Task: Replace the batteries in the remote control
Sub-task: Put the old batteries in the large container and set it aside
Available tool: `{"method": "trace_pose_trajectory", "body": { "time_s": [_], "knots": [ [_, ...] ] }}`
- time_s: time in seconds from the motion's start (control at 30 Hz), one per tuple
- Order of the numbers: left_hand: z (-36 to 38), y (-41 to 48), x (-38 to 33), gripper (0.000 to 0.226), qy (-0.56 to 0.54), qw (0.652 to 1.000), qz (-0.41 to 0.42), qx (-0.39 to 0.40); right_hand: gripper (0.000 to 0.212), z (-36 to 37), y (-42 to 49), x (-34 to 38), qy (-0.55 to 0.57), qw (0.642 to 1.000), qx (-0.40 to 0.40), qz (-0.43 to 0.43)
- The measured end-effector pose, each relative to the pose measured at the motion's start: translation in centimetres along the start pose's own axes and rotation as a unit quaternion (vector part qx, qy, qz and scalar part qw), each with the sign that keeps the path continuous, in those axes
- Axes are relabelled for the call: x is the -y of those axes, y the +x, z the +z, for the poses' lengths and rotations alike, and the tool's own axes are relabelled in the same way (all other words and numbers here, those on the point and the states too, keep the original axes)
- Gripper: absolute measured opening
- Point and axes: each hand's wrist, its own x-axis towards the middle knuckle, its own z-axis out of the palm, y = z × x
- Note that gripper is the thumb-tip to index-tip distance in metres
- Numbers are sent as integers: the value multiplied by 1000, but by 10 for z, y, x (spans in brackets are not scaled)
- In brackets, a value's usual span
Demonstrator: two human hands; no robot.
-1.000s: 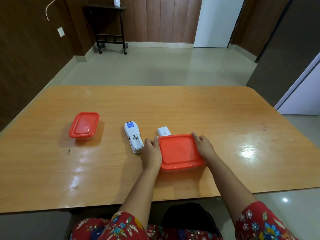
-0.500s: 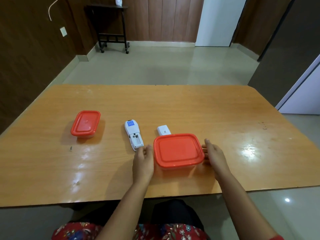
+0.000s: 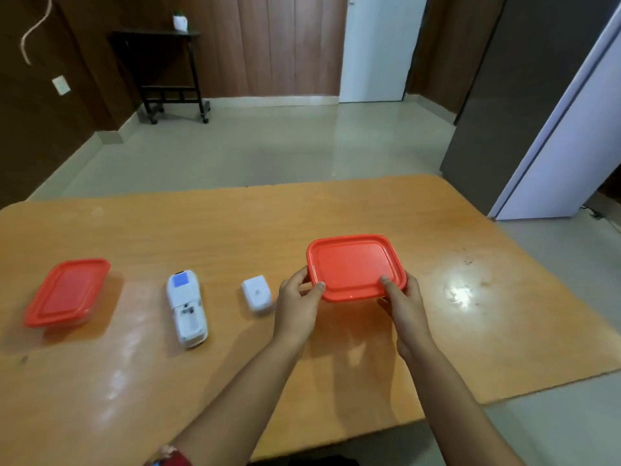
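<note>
**Both hands on red-lidded box**

Left hand [image 3: 300, 299] grips the left rim of the red-lidded box [image 3: 355, 266], thumb on the lid, fingers curled under. Right hand [image 3: 405, 299] clamps the near right corner the same way. Both forearms reach in from the near edge of the surface [image 3: 235, 230]. Remote [image 3: 187, 307] lies back up, battery bay open, left of centre; its white cover [image 3: 256, 293] just beside the left hand. Second red-lidded box [image 3: 67, 291] near the left edge.

We see the white remote control [image 3: 187, 307] lying back-up on the table, its battery bay open; its small white cover [image 3: 256, 293] lies just right.
</note>
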Motion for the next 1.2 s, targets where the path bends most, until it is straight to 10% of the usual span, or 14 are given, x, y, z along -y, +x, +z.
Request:
{"method": "trace_pose_trajectory", "body": {
  "time_s": [0.6,1.2],
  "knots": [
    [244,301,-14,42,-83,982,21,169,41,-87,363,41,-78,985,-114,-101],
    [250,317,-24,42,-42,981,34,185,53,-83,389,44,-181,972,-124,-81]
  ]
}}
